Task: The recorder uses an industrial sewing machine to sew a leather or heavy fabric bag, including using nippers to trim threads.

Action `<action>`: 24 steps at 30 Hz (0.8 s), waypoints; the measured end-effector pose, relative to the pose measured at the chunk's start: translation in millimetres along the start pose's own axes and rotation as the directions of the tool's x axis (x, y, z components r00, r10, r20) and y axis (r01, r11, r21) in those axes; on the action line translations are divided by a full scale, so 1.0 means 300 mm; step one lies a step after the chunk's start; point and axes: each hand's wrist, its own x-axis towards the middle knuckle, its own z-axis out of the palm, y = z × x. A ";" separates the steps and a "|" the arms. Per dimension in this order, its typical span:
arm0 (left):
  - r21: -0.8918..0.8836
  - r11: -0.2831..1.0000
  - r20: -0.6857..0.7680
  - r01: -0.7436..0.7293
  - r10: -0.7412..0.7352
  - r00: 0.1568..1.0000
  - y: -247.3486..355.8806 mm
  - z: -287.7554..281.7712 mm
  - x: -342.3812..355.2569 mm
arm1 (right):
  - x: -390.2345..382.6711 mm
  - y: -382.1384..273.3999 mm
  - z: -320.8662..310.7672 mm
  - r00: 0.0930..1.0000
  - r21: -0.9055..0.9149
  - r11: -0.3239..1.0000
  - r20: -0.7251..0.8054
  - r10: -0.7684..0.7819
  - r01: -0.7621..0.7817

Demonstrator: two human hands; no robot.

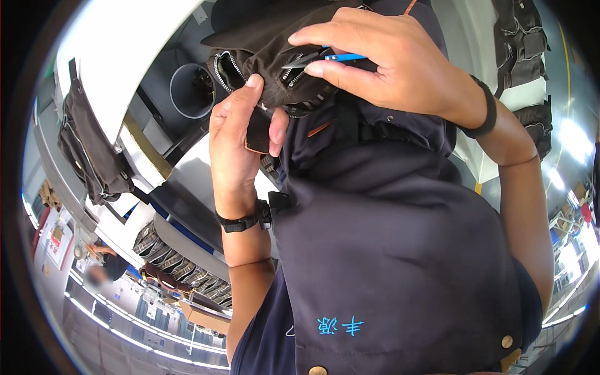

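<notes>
A dark brown fabric bag [265, 40] with silver-toothed zippers lies bunched at the top middle. My left hand [237, 128] is closed on its near edge, thumb on top of the cloth and fingers underneath. In my right hand [400, 59] is a pair of blue-handled thread snips [340, 57], gripped between thumb and fingers. Their dark, pointed blades lie over the bag, just by a short zipper [292, 76]. Another zipper [224, 72] curves open left of my left thumb. Whether the blades touch the cloth, I cannot tell.
A round grey bin [190, 90] stands left of the bag. More dark bags [94, 144] lie on the white surface at far left, and others [524, 53] at the right. Several stacked pieces [181, 262] line the lower left, with a person [112, 265] beyond. My dark apron [400, 250] fills the foreground.
</notes>
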 end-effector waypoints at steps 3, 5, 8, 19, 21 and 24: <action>0.063 0.997 0.012 -0.049 0.049 0.999 -0.007 -0.003 0.001 | 0.003 -0.013 0.017 0.998 0.006 0.999 -0.045 0.041 -0.041; 0.126 0.990 -0.013 -0.068 0.070 0.997 -0.013 -0.004 0.000 | 0.003 -0.018 0.014 0.999 -0.037 0.999 -0.024 0.021 -0.022; 0.194 0.973 -0.037 -0.122 0.131 0.991 -0.023 0.000 -0.006 | 0.009 -0.021 0.001 1.000 -0.078 0.997 0.015 0.003 -0.002; 0.284 0.943 -0.014 -0.174 0.185 0.983 -0.023 0.003 -0.007 | 0.012 0.001 0.015 0.995 -0.101 0.991 0.027 -0.091 0.093; 0.287 0.944 -0.016 -0.160 0.172 0.985 -0.023 0.002 -0.009 | 0.005 0.007 0.020 0.996 -0.106 0.991 0.040 -0.082 0.086; 0.295 0.941 -0.007 -0.164 0.173 0.985 -0.026 -0.002 -0.009 | 0.001 0.015 0.025 0.993 -0.093 0.989 0.041 -0.113 0.116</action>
